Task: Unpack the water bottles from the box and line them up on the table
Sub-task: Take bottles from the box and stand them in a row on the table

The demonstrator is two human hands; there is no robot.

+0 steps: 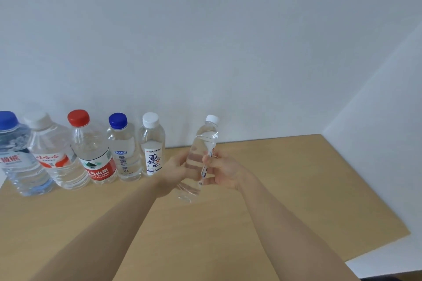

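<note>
A clear water bottle (pixel 202 143) with a white cap is held above the wooden table (pixel 296 189), tilted with its cap to the right. My left hand (pixel 174 172) grips its lower body from the left. My right hand (pixel 225 170) grips its labelled middle from the right. Several bottles stand in a row against the wall at the left: a blue-capped one (pixel 13 155), a white-capped one (pixel 51 155), a red-capped one (pixel 94 155), a smaller blue-capped one (pixel 124 150) and a white-capped one (pixel 153 146). The held bottle is just right of this row. No box is in view.
A white wall (pixel 205 41) runs behind the table and meets a side wall (pixel 388 143) at the right. The table's right edge (pixel 374 191) slants toward the near right corner. Bare tabletop lies to the right of the held bottle.
</note>
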